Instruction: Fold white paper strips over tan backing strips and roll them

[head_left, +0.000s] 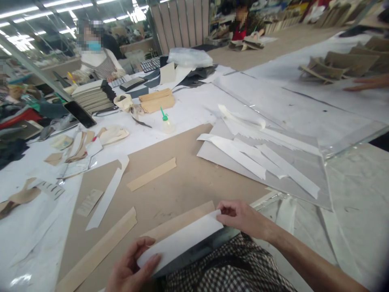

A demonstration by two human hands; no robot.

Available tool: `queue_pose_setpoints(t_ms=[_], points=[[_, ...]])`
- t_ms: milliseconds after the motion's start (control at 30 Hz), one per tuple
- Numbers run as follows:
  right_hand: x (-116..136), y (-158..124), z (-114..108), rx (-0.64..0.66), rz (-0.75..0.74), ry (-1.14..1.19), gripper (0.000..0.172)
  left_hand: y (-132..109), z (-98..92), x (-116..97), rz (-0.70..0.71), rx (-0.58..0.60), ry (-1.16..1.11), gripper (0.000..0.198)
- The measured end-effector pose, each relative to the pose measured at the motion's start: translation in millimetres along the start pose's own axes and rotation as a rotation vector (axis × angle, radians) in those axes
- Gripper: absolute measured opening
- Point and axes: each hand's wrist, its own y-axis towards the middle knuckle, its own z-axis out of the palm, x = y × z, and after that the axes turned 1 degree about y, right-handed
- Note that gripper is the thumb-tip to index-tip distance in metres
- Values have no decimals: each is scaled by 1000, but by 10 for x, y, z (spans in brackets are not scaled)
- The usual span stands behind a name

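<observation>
**Fig. 1. White strip held by both ends at the table edge**

I am watching both hands closing on a single white strip [182, 240], which is running slantwise between the two sets of fingers. The left hand [129, 269] is pinching the near end, thumb on top and fingers curled beneath. The right hand [241, 218] is nipping the far corner between thumb and fingertips.

I am judging the strip to be light, thin and flexible. It looks easy to crease, so it is best held by its short ends, as here, not mid-span.

Just under the fingers, checked cloth [231, 263] is covering the lap. Just beyond the right fingertips, a tan strip [179, 221] is lying on the brown board [170, 190], partly beneath the white one.

Farther out from the left fingers, a long white strip [107, 194] and a short tan strip [152, 174] are resting apart. Ahead of the right fingers, cut white strips [258, 158] are overlapping on a grey sheet [304, 170].

Beyond these, a squeeze bottle [166, 121] is standing upright, and a co-worker [100, 61] is sitting at the far side.
</observation>
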Motion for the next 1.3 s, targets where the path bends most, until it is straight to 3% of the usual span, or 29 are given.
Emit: queue_pose_setpoints(t_ms=[133,267,433,600,1300], points=[[-2,166,71,-63,-37,-89,15,129,-11,77,36,-82,202,54],[-4,226,107,-95,-47,-179,16,272,-81,122,49,-24,317,57],[-3,232,150,-135,-59,-280,14,350,-105,116,108,-33,305,50],[-15,236,177,-155,-72,-347,13,379,-110,116,94,43,330,49],[-48,168,269,-229,-119,-420,15,397,-97,131,124,20,336,44]])
